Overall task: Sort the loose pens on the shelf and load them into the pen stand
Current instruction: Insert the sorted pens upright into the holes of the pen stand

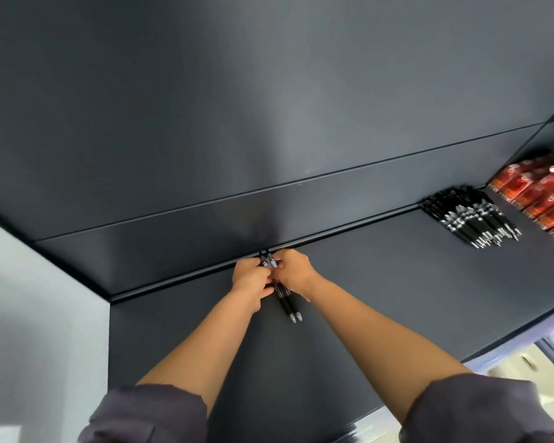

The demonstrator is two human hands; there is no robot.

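Both hands meet at the back of the dark shelf (381, 292), close to the ledge where it joins the dark back panel (189, 228). Between them is a small bundle of black pens (284, 300); its exact count cannot be told, though two silver tips show side by side.

The bundle's long axis runs from the back panel towards the person, with the near end slanting a little to the right. The silver writing tips point towards the person and stick out below the hands, low over the shelf. The clip ends point at the back panel and show just above the knuckles.

The left hand (251, 277) has a narrow grip, its fingers curled round the left side of the bundle at about mid-length. The right hand (296, 266) closes its grip on the upper part from the right, its fingers pinched near the clip ends. The two hands touch across the pens, so the middle of the bundle is hidden and only its two ends show.

Well apart, towards the right end of the shelf, lies a loose pile of black pens (474, 219), fanned out with most tips towards the front right. Just beside it, at the far right, is a row of red packets (544, 196). Both forearms are bare, with dark sleeves (147, 414) pushed up.
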